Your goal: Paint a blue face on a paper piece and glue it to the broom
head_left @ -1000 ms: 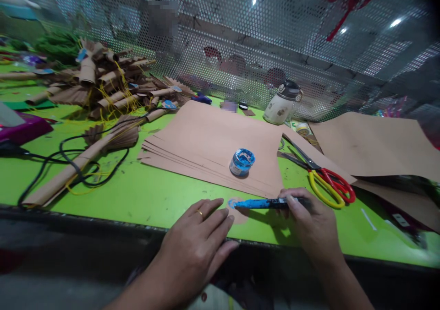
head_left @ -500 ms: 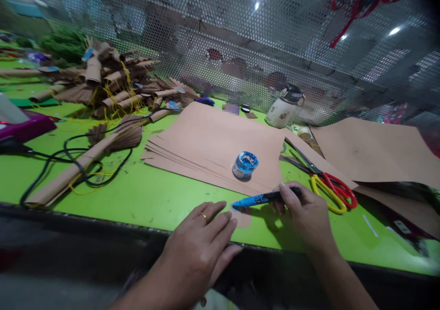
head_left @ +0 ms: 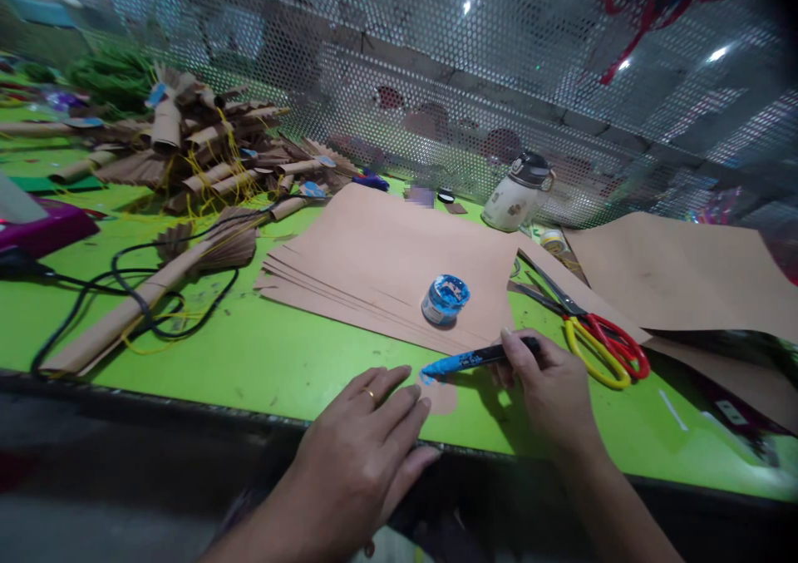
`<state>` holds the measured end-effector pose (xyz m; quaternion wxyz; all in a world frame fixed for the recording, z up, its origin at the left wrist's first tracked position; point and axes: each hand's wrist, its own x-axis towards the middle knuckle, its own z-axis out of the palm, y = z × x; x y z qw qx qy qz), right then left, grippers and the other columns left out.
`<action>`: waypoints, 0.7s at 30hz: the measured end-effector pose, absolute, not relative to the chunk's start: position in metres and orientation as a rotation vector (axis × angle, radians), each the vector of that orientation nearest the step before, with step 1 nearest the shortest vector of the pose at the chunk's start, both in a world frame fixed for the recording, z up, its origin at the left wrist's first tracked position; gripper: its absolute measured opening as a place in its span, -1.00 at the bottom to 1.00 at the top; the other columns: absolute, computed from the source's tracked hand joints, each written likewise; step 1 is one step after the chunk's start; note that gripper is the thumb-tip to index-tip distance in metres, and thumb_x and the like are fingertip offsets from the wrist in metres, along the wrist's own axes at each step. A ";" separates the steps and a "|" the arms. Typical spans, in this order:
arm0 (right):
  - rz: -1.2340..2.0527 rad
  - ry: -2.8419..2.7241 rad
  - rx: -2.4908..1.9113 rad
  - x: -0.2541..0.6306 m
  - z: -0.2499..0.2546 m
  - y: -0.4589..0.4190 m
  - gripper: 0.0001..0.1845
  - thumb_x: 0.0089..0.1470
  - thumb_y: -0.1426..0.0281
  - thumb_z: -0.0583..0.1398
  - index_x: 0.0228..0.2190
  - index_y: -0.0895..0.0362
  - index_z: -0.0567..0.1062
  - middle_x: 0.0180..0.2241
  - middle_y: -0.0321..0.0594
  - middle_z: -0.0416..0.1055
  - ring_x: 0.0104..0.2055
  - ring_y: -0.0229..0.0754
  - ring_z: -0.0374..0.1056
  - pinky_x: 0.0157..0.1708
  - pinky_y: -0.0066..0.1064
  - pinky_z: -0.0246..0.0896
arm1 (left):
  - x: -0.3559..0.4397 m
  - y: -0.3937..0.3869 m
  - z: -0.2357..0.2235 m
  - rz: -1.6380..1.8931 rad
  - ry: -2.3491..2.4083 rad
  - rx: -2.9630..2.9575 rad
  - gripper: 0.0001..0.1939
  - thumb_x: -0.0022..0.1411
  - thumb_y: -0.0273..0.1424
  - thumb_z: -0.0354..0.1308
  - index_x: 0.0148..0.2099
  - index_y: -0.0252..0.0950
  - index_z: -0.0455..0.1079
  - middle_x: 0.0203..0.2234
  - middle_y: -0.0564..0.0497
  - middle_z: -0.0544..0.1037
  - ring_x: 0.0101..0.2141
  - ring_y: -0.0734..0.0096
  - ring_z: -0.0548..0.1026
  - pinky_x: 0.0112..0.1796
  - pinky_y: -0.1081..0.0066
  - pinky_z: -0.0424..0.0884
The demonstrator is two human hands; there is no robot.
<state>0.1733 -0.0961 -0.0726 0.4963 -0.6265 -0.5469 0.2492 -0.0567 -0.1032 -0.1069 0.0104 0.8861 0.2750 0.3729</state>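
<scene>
My right hand (head_left: 552,388) is closed round a blue-smeared brush (head_left: 470,358), whose tip touches the top edge of a small round brown paper piece (head_left: 441,397) on the green table (head_left: 280,355). My left hand (head_left: 367,438) lies flat with fingers stretched out, its fingertips pressing the left edge of that piece; a ring shows on one finger. A small open pot of blue paint (head_left: 444,298) stands just beyond on a stack of brown paper sheets (head_left: 386,264).
Red-and-yellow scissors (head_left: 598,338) lie right of the pot. More brown sheets (head_left: 679,272) spread at the right. A white kettle-like jar (head_left: 517,190) stands by the perforated metal wall. Rolled and fanned paper pieces (head_left: 199,147) pile at back left, with black cable (head_left: 143,297).
My right hand has lifted the brush's back end and drawn it slightly away, so the tip now rests at the paper piece's top edge. My left hand has stayed on the piece.
</scene>
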 end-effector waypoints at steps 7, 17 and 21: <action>0.569 -1.308 -1.529 0.177 -0.075 -0.098 -0.59 0.16 0.15 0.24 -0.59 0.14 0.45 -0.72 -0.35 0.31 -0.66 -0.30 0.23 -0.61 -0.48 0.18 | -0.057 -0.103 -0.106 1.177 0.850 2.752 -0.76 0.32 -0.40 0.14 -0.02 -0.39 0.47 -0.20 -0.11 0.60 -0.06 0.04 0.50 -0.10 0.03 0.52; 0.570 -1.311 -1.521 0.174 -0.074 -0.102 -0.58 0.15 0.13 0.24 -0.60 0.14 0.44 -0.71 -0.34 0.31 -0.66 -0.29 0.22 -0.62 -0.46 0.18 | -0.056 -0.104 -0.105 1.174 0.867 2.759 -0.77 0.34 -0.40 0.12 -0.01 -0.36 0.47 -0.21 -0.10 0.59 -0.05 0.08 0.51 -0.08 0.07 0.51; 0.575 -1.319 -1.517 0.171 -0.073 -0.099 -0.58 0.15 0.13 0.23 -0.60 0.13 0.44 -0.72 -0.35 0.31 -0.66 -0.29 0.22 -0.62 -0.47 0.18 | -0.057 -0.104 -0.106 1.168 0.857 2.765 -0.76 0.33 -0.39 0.13 0.00 -0.35 0.47 -0.20 -0.11 0.59 -0.05 0.08 0.51 -0.08 0.07 0.51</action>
